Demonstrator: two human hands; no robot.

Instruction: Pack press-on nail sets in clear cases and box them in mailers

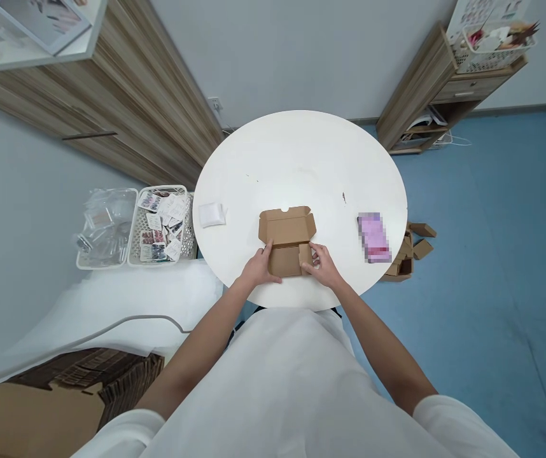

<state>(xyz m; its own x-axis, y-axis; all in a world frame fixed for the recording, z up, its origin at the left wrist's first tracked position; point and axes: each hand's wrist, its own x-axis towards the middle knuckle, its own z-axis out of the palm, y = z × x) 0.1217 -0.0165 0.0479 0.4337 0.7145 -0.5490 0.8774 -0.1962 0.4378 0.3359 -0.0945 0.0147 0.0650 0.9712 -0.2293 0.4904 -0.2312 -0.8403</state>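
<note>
Cardboard box [283, 261], small and brown, lies part-folded on the near side of a white round table [301, 143], around the middle from left to right. Lid [288, 229] opened out toward the far side, its side tabs angled outward. Left hand [258, 267] spread at the box's left end: one fingertip up at the fold line, thumb along the near edge, the two well apart. Right hand [322, 266] pinching the right end flap [304, 256] between thumb and fingers, thumb on the inner side; the flap stands folded in over the base.

Elsewhere on the table: white packet [211, 215] near the left rim; purple item [375, 238] near the right rim, pixelated, kind unclear. A small dark mark [344, 197] lies beyond the box, to the right.

Left of the table, two white baskets side by side: clear plastic bags [105, 219] in the left one, cards and small packs [161, 222] in the right one. Near left, a stack of flat cardboard [39, 416]. Right of the table, lower down, a pile of brown boxes [403, 267].
</note>
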